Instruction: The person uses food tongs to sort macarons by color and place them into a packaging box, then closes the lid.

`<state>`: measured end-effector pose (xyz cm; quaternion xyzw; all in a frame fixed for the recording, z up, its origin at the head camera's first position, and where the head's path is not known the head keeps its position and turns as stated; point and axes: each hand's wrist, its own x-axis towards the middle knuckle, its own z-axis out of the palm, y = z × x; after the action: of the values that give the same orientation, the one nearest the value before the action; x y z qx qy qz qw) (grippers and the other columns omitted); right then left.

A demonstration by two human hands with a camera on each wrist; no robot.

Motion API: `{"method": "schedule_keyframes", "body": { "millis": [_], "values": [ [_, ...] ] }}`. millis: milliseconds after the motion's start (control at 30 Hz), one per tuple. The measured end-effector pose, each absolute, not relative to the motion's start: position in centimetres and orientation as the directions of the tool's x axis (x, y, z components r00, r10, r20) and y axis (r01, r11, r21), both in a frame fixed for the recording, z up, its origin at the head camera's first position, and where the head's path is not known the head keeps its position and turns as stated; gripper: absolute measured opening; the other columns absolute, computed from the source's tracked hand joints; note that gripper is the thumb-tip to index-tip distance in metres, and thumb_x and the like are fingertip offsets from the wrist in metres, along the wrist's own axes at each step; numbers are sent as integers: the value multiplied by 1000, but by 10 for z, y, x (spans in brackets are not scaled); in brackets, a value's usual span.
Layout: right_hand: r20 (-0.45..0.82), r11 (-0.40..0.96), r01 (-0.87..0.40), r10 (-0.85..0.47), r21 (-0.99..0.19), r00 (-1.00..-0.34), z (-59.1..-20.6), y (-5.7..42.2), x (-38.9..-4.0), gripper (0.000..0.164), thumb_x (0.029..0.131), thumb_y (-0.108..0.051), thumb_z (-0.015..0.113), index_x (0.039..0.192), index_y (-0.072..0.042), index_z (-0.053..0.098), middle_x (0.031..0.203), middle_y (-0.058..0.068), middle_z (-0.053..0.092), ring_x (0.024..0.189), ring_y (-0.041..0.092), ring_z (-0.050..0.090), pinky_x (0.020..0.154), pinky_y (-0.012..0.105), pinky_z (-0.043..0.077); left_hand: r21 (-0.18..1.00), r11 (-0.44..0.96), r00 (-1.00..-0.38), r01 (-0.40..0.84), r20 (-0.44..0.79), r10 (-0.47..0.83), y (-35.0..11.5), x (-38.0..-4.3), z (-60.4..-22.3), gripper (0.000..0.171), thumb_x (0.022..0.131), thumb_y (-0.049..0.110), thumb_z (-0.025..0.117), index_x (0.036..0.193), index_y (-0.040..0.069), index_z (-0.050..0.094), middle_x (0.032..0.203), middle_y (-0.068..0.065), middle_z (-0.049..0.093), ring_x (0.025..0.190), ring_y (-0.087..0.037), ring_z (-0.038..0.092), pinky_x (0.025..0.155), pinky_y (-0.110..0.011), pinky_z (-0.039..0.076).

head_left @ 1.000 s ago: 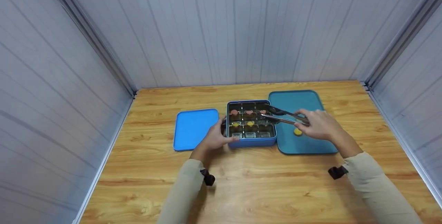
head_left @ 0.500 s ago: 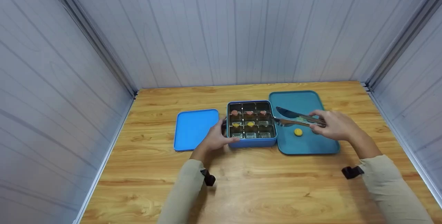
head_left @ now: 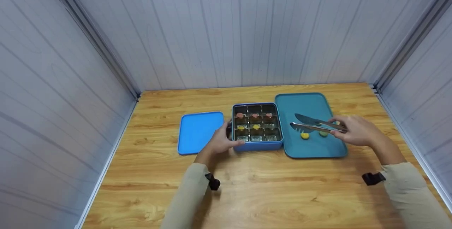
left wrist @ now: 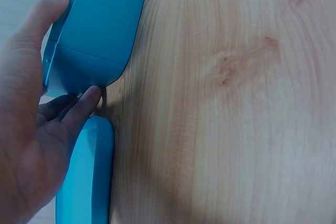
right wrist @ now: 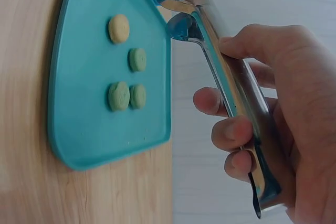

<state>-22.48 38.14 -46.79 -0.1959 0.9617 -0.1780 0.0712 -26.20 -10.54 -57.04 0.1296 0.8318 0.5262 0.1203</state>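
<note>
The left hand grips the left near corner of a square blue box, its thumb along the near side and its other fingers bent against the left wall. Inside the box, a clear plastic divided insert carries three pink round macarons in one row and two yellow round macarons in a row closer to the person.

The right hand pinches long shiny metal tongs between thumb and fingers, the toothed end and the rounded end spread apart above a rectangular teal tray. On this tray, just right of the box, lie one yellow macaron and three green macarons, two of them side by side.

A flat blue square lid lies left of the box on the wood-grain counter. Pale panelled walls stand around it.
</note>
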Motion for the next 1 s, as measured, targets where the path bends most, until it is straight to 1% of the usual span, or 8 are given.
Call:
{"method": "schedule_keyframes", "body": {
  "millis": [100,233,300,600,833,1000],
  "values": [
    [-64,862,-351,-400,-365,-914,-470,384,-223,35,109,-26,73,137,-4,74,67,-5,61,53,7,40,52,26,32,908,408,-937,89,-62,343,-106,-262,-571,110,93,26,95,178,8,26,169,-19,55,149,-36,60,128,-57,48],
    [-74,867,-339,-390,-365,-918,-474,386,-222,36,109,-26,73,137,-4,75,65,-6,61,52,7,38,51,26,30,920,380,-933,97,-49,358,-105,-262,-572,111,94,23,94,179,5,24,172,-20,52,153,-37,60,127,-56,50],
    [-77,868,-334,-386,-368,-919,-477,387,-222,36,109,-25,73,137,-4,75,66,-6,62,52,7,38,51,26,30,925,365,-929,103,-41,367,-105,-263,-572,111,95,21,93,179,5,23,173,-20,51,154,-38,59,125,-56,52],
    [-99,867,-336,-395,-368,-913,-489,388,-222,35,109,-24,74,137,-4,74,74,-4,66,61,11,49,58,31,37,922,378,-935,88,-55,351,-105,-263,-571,113,93,22,95,180,8,23,174,-19,51,154,-37,59,128,-56,49],
    [-118,868,-326,-394,-375,-912,-495,389,-221,35,108,-24,73,138,-5,74,71,-4,61,59,11,46,57,30,35,920,381,-934,91,-54,353,-105,-263,-573,114,94,23,95,180,8,21,174,-19,51,154,-36,59,129,-57,48],
    [-119,865,-318,-389,-387,-913,-496,390,-221,33,108,-22,72,137,-6,75,80,-3,68,62,11,48,58,30,37,911,402,-936,93,-57,346,-105,-263,-572,111,94,27,94,179,8,25,171,-20,53,154,-37,58,130,-59,45]
  ]
}}
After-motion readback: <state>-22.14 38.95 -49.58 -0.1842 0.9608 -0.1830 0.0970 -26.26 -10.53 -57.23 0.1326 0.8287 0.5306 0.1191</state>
